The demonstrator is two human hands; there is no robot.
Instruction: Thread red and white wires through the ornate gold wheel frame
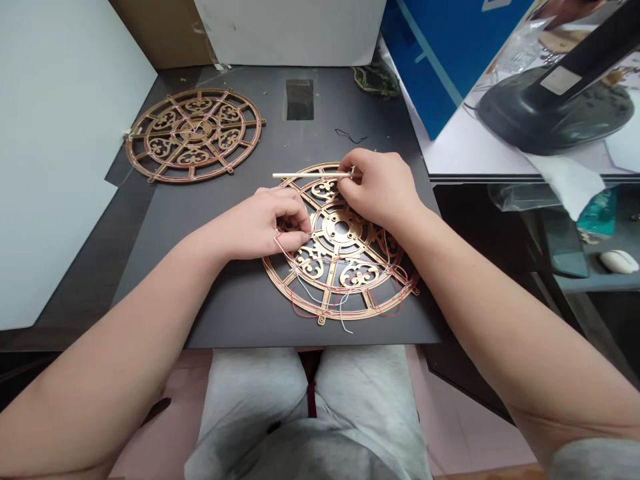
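Observation:
A laser-cut wooden wheel (341, 230) with ornate fretwork lies flat on the dark board, under both hands. My left hand (267, 223) is bunched at its left rim, its fingertips pinching a red thread (295, 257) that trails across the wheel. Loose white thread (320, 297) hangs over the lower rim. My right hand (377, 190) sits on the upper rim and grips a thin wooden stick (310, 175), which points left across the wheel. A second, similar wheel (195, 135), wound with red thread, lies at the upper left, away from both hands.
The dark grey board (240, 307) ends at a front edge near my lap. A short black thread (350, 137) and a rectangular slot (300, 100) lie on it. A blue box (440, 60) and a dark stand base (555, 110) sit at the upper right.

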